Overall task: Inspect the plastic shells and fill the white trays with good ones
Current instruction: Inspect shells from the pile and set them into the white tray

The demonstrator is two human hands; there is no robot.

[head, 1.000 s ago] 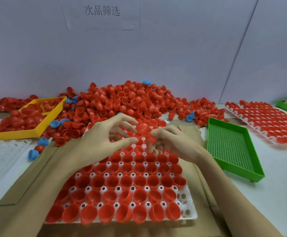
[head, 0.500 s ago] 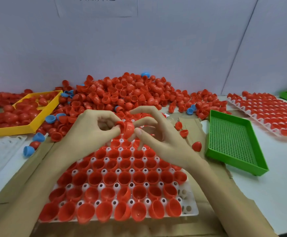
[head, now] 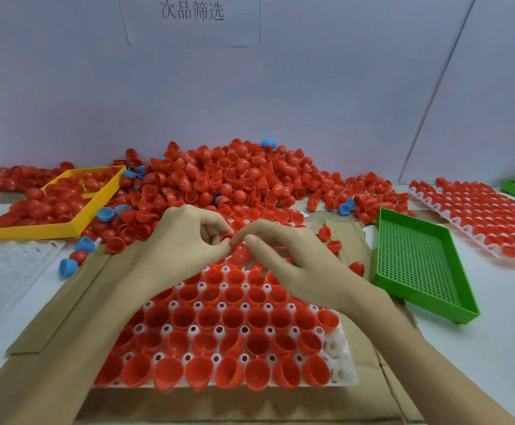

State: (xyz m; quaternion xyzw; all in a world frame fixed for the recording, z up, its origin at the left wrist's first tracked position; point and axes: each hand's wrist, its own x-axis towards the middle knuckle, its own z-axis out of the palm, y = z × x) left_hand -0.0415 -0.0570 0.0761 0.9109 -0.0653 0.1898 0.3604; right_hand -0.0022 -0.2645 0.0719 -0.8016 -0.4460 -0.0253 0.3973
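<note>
Red shell (head: pixel 240 251), held above far edge of white tray (head: pixel 346 368), which is nearly full of shells, open side up. Left hand (head: pixel 185 243): grip curled, thumb & fingertips pinching shell's rim. Right hand (head: pixel 284 256): grip curled, thumb & forefinger on same shell. Shell pile (head: pixel 219 182) beyond tray; green tray (head: pixel 418 265) to tray's right; yellow tray (head: pixel 57 204) far left.
</note>
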